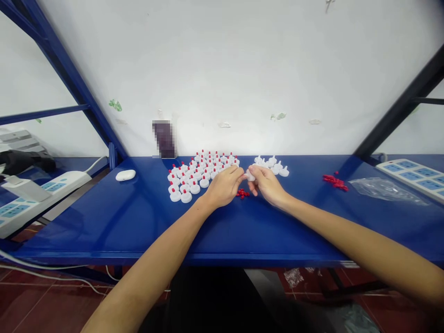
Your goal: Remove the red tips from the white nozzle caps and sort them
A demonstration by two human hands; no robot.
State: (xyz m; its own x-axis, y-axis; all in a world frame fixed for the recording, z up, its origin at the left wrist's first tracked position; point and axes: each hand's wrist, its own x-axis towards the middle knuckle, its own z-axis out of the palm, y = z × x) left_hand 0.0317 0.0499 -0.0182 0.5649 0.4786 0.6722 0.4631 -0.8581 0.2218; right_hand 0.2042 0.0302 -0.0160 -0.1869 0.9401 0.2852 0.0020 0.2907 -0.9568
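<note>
I judged that steady alignment mattered: the right hand (267, 184) held a white cap (250, 175) above the tabletop (138, 222), toward its back edge; the left hand's (225, 186) grip I could not tell

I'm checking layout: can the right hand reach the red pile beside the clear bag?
Probably yes: nothing stands between the right hand and the red pile, though that hand holds a white cap.

Caps (194, 188) (red-tipped) block left; front tabletop (256, 233) passable.
</note>
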